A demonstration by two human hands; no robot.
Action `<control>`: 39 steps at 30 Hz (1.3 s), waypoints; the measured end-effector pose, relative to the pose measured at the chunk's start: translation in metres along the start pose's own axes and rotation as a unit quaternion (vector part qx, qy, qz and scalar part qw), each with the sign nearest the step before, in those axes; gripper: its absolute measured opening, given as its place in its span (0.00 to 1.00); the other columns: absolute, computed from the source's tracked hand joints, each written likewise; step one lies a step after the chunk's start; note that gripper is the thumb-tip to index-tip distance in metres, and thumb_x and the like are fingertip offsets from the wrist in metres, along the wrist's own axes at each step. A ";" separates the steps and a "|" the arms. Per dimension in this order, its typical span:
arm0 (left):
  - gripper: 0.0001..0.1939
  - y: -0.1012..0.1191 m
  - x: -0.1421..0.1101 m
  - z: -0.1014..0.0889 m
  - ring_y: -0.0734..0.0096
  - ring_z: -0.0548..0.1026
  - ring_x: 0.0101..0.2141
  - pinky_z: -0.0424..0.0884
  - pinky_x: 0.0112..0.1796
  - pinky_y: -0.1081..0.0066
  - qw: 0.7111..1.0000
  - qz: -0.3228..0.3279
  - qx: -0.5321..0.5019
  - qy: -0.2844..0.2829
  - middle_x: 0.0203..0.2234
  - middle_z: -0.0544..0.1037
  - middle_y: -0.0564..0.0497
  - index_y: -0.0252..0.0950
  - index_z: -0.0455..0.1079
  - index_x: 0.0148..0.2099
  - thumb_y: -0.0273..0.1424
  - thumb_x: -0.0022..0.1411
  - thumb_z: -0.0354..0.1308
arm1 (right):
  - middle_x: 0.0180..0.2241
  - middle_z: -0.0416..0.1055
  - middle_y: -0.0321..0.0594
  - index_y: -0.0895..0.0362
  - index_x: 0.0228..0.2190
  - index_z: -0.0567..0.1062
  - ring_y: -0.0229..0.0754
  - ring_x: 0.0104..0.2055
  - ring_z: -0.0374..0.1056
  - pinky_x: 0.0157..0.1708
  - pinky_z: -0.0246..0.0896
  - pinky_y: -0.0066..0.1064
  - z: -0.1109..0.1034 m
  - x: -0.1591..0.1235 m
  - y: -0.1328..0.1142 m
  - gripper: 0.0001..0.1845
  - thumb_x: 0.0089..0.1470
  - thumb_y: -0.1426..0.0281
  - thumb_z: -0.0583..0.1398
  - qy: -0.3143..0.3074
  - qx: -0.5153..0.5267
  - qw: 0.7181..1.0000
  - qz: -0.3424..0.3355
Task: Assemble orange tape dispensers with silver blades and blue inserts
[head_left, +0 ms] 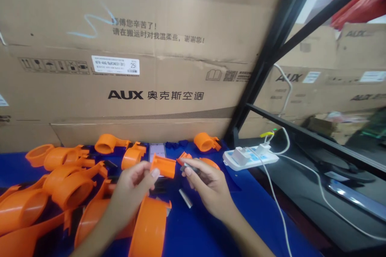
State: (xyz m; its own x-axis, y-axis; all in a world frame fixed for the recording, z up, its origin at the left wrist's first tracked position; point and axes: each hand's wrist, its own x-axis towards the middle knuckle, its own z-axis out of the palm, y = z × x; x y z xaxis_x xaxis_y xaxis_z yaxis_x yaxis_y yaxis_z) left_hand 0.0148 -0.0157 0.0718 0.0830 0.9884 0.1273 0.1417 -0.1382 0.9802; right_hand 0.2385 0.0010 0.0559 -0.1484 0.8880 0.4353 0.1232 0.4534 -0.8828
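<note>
My left hand (132, 186) grips a small orange plastic part (163, 166) between thumb and fingers above the blue table (205, 229). My right hand (208, 186) is closed close beside it, pinching a small dark grey piece (189, 167) whose tip points toward the orange part. A short metal pin (185, 198) lies on the table just below both hands. A large orange ring-shaped part (149, 229) lies under my left wrist.
Several orange ring parts (63, 184) crowd the table's left side, with one more (206, 141) at the back. A phone (157, 151) lies behind the hands. A white power strip (250, 157) with chargers and cables sits at the right edge. Cardboard boxes (135, 56) wall the back.
</note>
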 end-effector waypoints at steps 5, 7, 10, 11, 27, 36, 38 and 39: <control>0.22 -0.004 -0.002 -0.001 0.70 0.69 0.26 0.63 0.31 0.71 0.999 0.010 0.046 -0.016 0.21 0.72 0.55 0.38 0.68 0.29 0.49 0.67 0.57 | 0.35 0.80 0.40 0.51 0.49 0.82 0.42 0.36 0.76 0.36 0.74 0.33 0.003 0.000 0.000 0.14 0.63 0.64 0.65 0.006 0.014 1.000 -0.004; 0.22 -0.005 -0.001 -0.002 0.70 0.69 0.25 0.63 0.31 0.71 0.998 0.011 0.056 -0.023 0.20 0.73 0.54 0.38 0.68 0.29 0.50 0.68 0.57 | 0.36 0.81 0.40 0.52 0.47 0.82 0.42 0.35 0.77 0.36 0.74 0.33 0.004 -0.001 0.000 0.13 0.62 0.65 0.65 0.010 0.016 1.000 -0.014; 0.23 -0.005 0.000 -0.002 0.70 0.69 0.24 0.63 0.30 0.71 0.998 0.005 0.059 -0.023 0.19 0.73 0.54 0.38 0.69 0.28 0.50 0.67 0.57 | 0.38 0.81 0.41 0.52 0.46 0.82 0.42 0.36 0.78 0.37 0.74 0.32 0.005 -0.001 0.000 0.11 0.62 0.66 0.65 0.021 0.009 0.999 -0.030; 0.22 -0.006 0.000 -0.001 0.70 0.69 0.24 0.63 0.30 0.71 0.998 0.004 0.058 -0.022 0.19 0.73 0.54 0.38 0.70 0.28 0.50 0.67 0.57 | 0.38 0.82 0.41 0.52 0.45 0.82 0.42 0.37 0.78 0.37 0.74 0.32 0.005 -0.001 0.000 0.10 0.62 0.66 0.65 0.023 0.002 0.999 -0.034; 0.21 -0.009 -0.003 -0.001 0.69 0.70 0.23 0.64 0.29 0.70 0.996 -0.015 0.057 -0.068 0.18 0.73 0.56 0.37 0.76 0.45 0.50 0.68 0.57 | 0.39 0.82 0.40 0.53 0.46 0.81 0.43 0.38 0.78 0.40 0.73 0.33 0.004 -0.001 -0.007 0.11 0.63 0.74 0.62 0.039 -0.154 0.974 -0.159; 0.23 -0.002 -0.009 0.002 0.65 0.75 0.26 0.68 0.30 0.69 0.994 -0.007 0.068 -0.085 0.21 0.76 0.53 0.36 0.74 0.53 0.49 0.68 0.57 | 0.39 0.82 0.40 0.52 0.45 0.81 0.41 0.37 0.78 0.38 0.73 0.32 0.000 -0.003 -0.006 0.10 0.63 0.73 0.62 0.044 -0.150 0.974 -0.165; 0.23 -0.004 -0.008 0.001 0.66 0.74 0.25 0.67 0.29 0.69 0.993 -0.005 0.073 -0.090 0.20 0.75 0.54 0.36 0.74 0.52 0.49 0.69 0.56 | 0.38 0.82 0.39 0.52 0.44 0.81 0.41 0.36 0.78 0.37 0.73 0.32 0.000 -0.003 -0.007 0.10 0.63 0.73 0.62 0.035 -0.150 0.973 -0.169; 0.22 -0.005 -0.007 0.000 0.67 0.73 0.24 0.66 0.29 0.70 0.993 -0.001 0.076 -0.089 0.20 0.75 0.54 0.37 0.74 0.52 0.48 0.69 0.56 | 0.38 0.82 0.39 0.52 0.44 0.81 0.41 0.35 0.78 0.37 0.74 0.32 -0.001 -0.003 -0.008 0.10 0.63 0.73 0.62 0.032 -0.151 0.973 -0.169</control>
State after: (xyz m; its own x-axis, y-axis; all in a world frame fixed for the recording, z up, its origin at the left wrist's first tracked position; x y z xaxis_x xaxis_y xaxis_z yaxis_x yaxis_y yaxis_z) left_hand 0.0138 -0.0221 0.0662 0.2530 0.9639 0.0825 0.2885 -0.1566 0.9446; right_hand 0.2386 -0.0058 0.0618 -0.1709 0.6824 0.7107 0.3617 0.7144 -0.5990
